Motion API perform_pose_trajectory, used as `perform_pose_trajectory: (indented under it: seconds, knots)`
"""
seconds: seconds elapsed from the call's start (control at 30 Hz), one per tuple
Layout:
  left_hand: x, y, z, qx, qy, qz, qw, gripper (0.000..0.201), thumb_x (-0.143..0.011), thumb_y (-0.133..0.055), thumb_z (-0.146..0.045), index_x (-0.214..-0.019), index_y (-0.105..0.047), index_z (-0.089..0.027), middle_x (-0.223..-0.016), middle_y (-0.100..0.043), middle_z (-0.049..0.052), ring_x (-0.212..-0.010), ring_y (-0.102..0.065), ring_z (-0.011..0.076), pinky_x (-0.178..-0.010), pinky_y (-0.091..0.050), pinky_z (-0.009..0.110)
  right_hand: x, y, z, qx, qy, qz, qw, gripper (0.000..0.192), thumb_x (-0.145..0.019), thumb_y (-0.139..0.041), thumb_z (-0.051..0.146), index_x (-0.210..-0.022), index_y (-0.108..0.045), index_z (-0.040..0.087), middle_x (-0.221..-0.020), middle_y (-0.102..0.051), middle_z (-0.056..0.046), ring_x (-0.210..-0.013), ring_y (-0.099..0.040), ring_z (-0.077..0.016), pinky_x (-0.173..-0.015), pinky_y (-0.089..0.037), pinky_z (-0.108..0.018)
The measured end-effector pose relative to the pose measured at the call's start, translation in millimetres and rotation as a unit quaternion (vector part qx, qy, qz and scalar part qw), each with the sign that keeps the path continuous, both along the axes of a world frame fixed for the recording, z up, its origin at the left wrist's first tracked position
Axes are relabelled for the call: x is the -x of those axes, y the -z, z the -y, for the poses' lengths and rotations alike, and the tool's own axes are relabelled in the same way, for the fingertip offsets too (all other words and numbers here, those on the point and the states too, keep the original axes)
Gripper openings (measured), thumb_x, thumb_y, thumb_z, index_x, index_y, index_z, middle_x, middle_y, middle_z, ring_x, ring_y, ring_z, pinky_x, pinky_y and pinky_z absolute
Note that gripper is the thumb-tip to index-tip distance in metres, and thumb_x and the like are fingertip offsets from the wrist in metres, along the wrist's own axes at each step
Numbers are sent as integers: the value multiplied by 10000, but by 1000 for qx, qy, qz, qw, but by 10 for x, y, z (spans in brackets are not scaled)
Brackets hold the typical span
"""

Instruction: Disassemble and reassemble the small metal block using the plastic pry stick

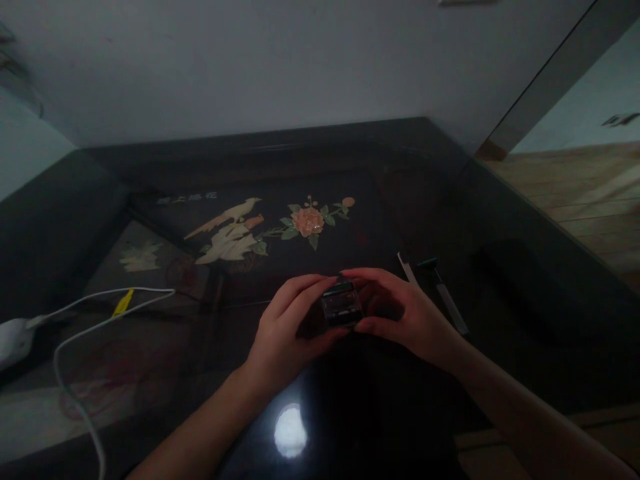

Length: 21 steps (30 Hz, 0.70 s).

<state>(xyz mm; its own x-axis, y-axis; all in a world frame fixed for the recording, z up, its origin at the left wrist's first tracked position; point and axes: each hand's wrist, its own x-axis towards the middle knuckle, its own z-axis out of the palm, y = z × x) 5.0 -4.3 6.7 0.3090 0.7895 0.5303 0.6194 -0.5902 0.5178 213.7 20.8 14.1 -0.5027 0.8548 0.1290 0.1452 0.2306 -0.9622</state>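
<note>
A small see-through box (343, 305) with dark parts in it sits between my two hands, close over the dark glossy tabletop. My left hand (290, 320) is closed on its left side, fingers at the far edge and thumb at the near edge. On the right side, my right hand (403, 310) grips the same box with curled fingers and thumb. What exactly the box contains is too dark to make out. Just beyond my right hand lies a razor (451, 308) with a grey handle and a thin dark-green head. A slim silver strip (407, 269) lies beside it, partly hidden by that hand.
The dark tabletop (400, 200) carries an inlaid bird-and-flower picture (307, 221). At left are a white charger (15, 342) and a white cable (75, 400) with a yellow tag (123, 303). A dark flat object (525, 287) lies at right. A wall stands behind.
</note>
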Motion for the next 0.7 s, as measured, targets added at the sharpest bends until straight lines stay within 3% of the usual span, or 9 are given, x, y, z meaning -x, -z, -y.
perform_pose_trajectory:
  seconds: [0.1, 0.2, 0.27, 0.7]
  knots:
    - [-6, 20, 9, -17, 4, 18, 1000, 471, -798, -725, -285, -1212, -540, -159, -1134, -624, 110, -1043, -616, 207, -902, -536, 309, 8, 1, 36, -109, 66, 12, 992, 382, -823, -705, 279, -1181, -579, 242, -1069, -624, -35, -842, -626, -139, -700, -542, -249]
    - [-19, 38, 19, -15, 18, 21, 1000, 500, -787, -740, -272, -1224, -522, -164, -1133, -638, 106, -1048, -621, 205, -912, -533, 313, 22, 10, 76, -267, 143, 65, 951, 181, -852, -662, 222, -1030, -637, 204, -1023, -608, -48, -929, -600, -161, -829, -515, -291]
    - [-29, 49, 26, -10, 28, 16, 999, 493, -799, -729, -254, -1235, -516, -168, -1142, -643, 105, -1053, -623, 202, -914, -532, 313, 32, 17, 91, -317, 157, 88, 931, 123, -863, -637, 181, -986, -649, 180, -991, -603, -60, -951, -588, -169, -853, -501, -300]
    - [-61, 47, 62, 22, 29, 40, 999, 483, -795, -725, -181, -1235, -525, -171, -1190, -644, 91, -1097, -617, 188, -947, -527, 288, 47, 37, 109, -337, 160, 113, 921, 142, -884, -592, 127, -1009, -654, 156, -983, -626, -72, -931, -608, -170, -833, -518, -308]
